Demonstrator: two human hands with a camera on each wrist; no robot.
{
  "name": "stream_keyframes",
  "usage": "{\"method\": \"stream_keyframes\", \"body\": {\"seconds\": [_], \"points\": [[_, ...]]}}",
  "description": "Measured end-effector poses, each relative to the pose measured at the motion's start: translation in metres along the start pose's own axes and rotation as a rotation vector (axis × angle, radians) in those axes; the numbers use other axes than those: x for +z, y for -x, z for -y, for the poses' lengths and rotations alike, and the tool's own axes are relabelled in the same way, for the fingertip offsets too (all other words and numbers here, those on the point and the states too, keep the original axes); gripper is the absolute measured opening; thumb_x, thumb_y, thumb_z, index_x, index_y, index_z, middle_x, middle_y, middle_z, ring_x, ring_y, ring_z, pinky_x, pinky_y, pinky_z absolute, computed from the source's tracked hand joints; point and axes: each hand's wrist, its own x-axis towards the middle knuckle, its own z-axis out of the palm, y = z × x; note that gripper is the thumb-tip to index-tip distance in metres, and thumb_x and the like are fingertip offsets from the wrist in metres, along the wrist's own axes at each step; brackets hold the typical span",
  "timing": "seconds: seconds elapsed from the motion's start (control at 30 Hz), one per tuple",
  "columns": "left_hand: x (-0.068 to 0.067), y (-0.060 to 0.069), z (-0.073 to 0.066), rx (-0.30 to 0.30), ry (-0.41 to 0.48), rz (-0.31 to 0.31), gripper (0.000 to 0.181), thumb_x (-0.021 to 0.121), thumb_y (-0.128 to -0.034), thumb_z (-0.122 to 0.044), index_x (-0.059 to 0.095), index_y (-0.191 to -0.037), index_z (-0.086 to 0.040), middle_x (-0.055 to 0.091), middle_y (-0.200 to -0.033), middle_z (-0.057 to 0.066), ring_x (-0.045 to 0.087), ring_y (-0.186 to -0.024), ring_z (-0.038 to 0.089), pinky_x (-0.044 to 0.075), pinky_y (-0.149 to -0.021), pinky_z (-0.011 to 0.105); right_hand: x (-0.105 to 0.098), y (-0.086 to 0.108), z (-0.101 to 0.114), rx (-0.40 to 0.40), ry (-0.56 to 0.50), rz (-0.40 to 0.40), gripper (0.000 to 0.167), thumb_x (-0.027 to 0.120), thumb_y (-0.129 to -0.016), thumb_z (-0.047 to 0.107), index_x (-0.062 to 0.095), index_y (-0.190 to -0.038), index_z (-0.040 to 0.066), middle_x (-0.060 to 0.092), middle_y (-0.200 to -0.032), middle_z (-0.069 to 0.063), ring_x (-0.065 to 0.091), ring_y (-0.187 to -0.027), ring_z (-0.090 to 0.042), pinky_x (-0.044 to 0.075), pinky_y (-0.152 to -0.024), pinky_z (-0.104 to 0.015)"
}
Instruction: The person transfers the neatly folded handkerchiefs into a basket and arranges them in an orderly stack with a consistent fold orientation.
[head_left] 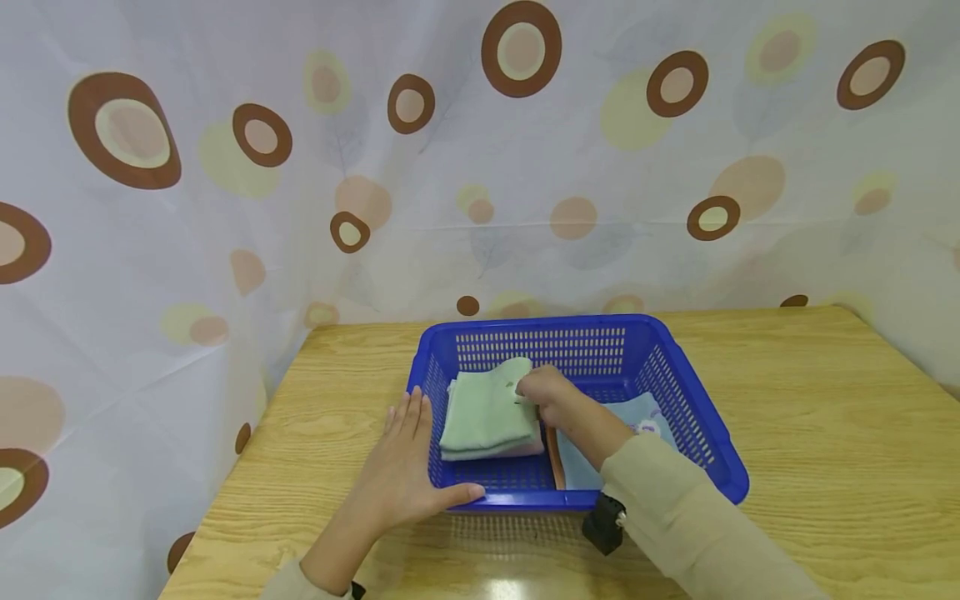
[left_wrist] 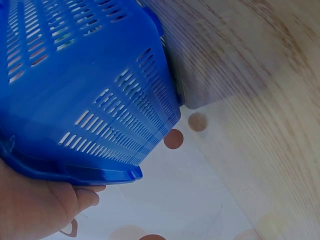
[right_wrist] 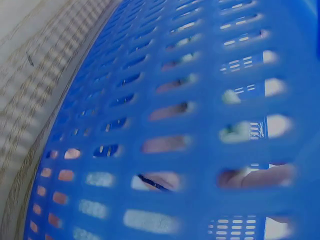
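Note:
A blue plastic basket [head_left: 525, 500] with slotted walls stands on the wooden table. My left hand [head_left: 408, 471] rests at its near left corner, fingers straight along the left side and thumb on the near rim; the left wrist view shows this hand [left_wrist: 40, 210] against the rim. Inside, a folded pale green cloth [head_left: 483, 408] lies over a folded pinkish cloth [head_left: 525, 450] on the left. Reaching in, my right hand [head_left: 547, 396] grips the green cloth's right edge with curled fingers; its fingertips are hidden. To the right lies a light blue cloth [head_left: 585, 471] with a purple-and-white pattern.
An orange-brown strip [head_left: 555, 458] shows beside the blue cloth. The wooden table [head_left: 810, 433] extends on both sides of the basket. Behind and to the left hangs a pale curtain [head_left: 420, 275] with round patterns. In the right wrist view the basket's slotted wall [right_wrist: 200, 155] fills most of the picture.

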Motion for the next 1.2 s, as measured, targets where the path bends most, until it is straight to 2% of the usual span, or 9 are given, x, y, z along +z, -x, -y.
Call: {"method": "stream_keyframes", "body": {"seconds": [0.07, 0.1, 0.17, 0.3, 0.33, 0.6, 0.77, 0.97, 1.2], "points": [[0.0, 0.0, 0.0, 0.0, 0.002, -0.001, 0.125, 0.051, -0.0661, -0.081, 0.016, -0.144, 0.01, 0.009, -0.152, 0.027, 0.008, -0.143, 0.038, 0.012, -0.118, 0.046, -0.002, 0.001, -0.001, 0.001, 0.029, 0.003, 0.051, 0.041, -0.088, -0.005, 0.028, -0.136, -0.016, 0.027, -0.144, -0.03, 0.027, -0.135, -0.04, 0.028, -0.112, -0.049], [0.0, 0.0, 0.0, -0.003, 0.003, 0.003, 0.125, 0.052, -0.0662, -0.081, 0.015, -0.144, 0.01, 0.008, -0.152, 0.027, 0.007, -0.143, 0.037, 0.011, -0.118, 0.046, -0.004, -0.005, -0.004, -0.006, 0.035, -0.002, 0.052, 0.044, -0.087, -0.003, 0.03, -0.135, -0.016, 0.026, -0.145, -0.029, 0.026, -0.135, -0.04, 0.031, -0.111, -0.049], [0.0, 0.0, -0.001, -0.007, 0.004, 0.009, 0.124, 0.052, -0.0662, -0.08, 0.014, -0.144, 0.009, 0.006, -0.152, 0.026, 0.006, -0.143, 0.037, 0.01, -0.119, 0.046, -0.006, -0.004, -0.004, -0.014, 0.044, 0.012, 0.055, 0.046, -0.088, 0.0, 0.027, -0.138, -0.014, 0.021, -0.148, -0.029, 0.02, -0.138, -0.042, 0.028, -0.112, -0.05], [-0.001, 0.0, -0.002, -0.016, 0.009, 0.021, 0.123, 0.054, -0.0668, -0.078, 0.012, -0.145, 0.008, 0.002, -0.153, 0.024, 0.003, -0.143, 0.035, 0.008, -0.119, 0.045, -0.01, -0.001, -0.002, -0.043, 0.054, 0.033, 0.057, 0.046, -0.09, 0.004, 0.024, -0.14, -0.014, 0.017, -0.151, -0.027, 0.019, -0.138, -0.043, 0.027, -0.112, -0.052], [-0.001, 0.0, -0.001, -0.016, 0.01, 0.02, 0.123, 0.054, -0.0669, -0.077, 0.012, -0.144, 0.008, 0.003, -0.153, 0.024, 0.003, -0.143, 0.035, 0.008, -0.119, 0.045, -0.01, 0.007, 0.001, -0.046, 0.06, 0.047, 0.058, 0.043, -0.092, 0.004, 0.02, -0.141, -0.014, 0.012, -0.152, -0.027, 0.014, -0.139, -0.044, 0.02, -0.114, -0.052], [-0.001, 0.0, -0.002, -0.024, 0.01, 0.028, 0.123, 0.054, -0.0667, -0.078, 0.012, -0.145, 0.007, 0.002, -0.153, 0.023, 0.002, -0.144, 0.033, 0.008, -0.119, 0.044, -0.018, 0.009, 0.0, -0.079, 0.105, 0.065, 0.058, 0.041, -0.094, 0.008, 0.017, -0.144, -0.008, 0.013, -0.152, -0.025, 0.009, -0.14, -0.043, 0.013, -0.116, -0.053], [-0.001, 0.001, -0.001, -0.031, 0.009, 0.031, 0.123, 0.054, -0.0665, -0.078, 0.012, -0.145, 0.007, 0.001, -0.153, 0.022, 0.002, -0.144, 0.033, 0.007, -0.119, 0.044, -0.021, 0.014, 0.005, -0.104, 0.088, 0.104, 0.058, 0.039, -0.096, 0.009, 0.015, -0.146, -0.006, 0.012, -0.154, -0.023, 0.008, -0.141, -0.042, 0.013, -0.116, -0.053], [-0.001, 0.001, -0.001, -0.031, 0.015, 0.022, 0.123, 0.054, -0.0665, -0.078, 0.012, -0.145, 0.007, 0.002, -0.153, 0.022, 0.003, -0.144, 0.033, 0.008, -0.119, 0.044, -0.025, 0.03, 0.013, -0.12, 0.087, 0.109, 0.058, 0.039, -0.095, 0.011, 0.016, -0.147, -0.003, 0.015, -0.153, -0.023, 0.016, -0.138, -0.047, 0.018, -0.114, -0.055], [0.0, 0.0, -0.001, -0.026, 0.0, 0.019, 0.12, 0.053, -0.0691, -0.077, 0.012, -0.145, 0.006, 0.002, -0.153, 0.022, 0.002, -0.144, 0.033, 0.007, -0.119, 0.044, -0.035, 0.05, 0.02, -0.19, 0.115, 0.106, 0.057, 0.04, -0.096, 0.014, 0.017, -0.147, -0.001, 0.014, -0.154, -0.02, 0.017, -0.14, -0.04, 0.023, -0.113, -0.054]]}}
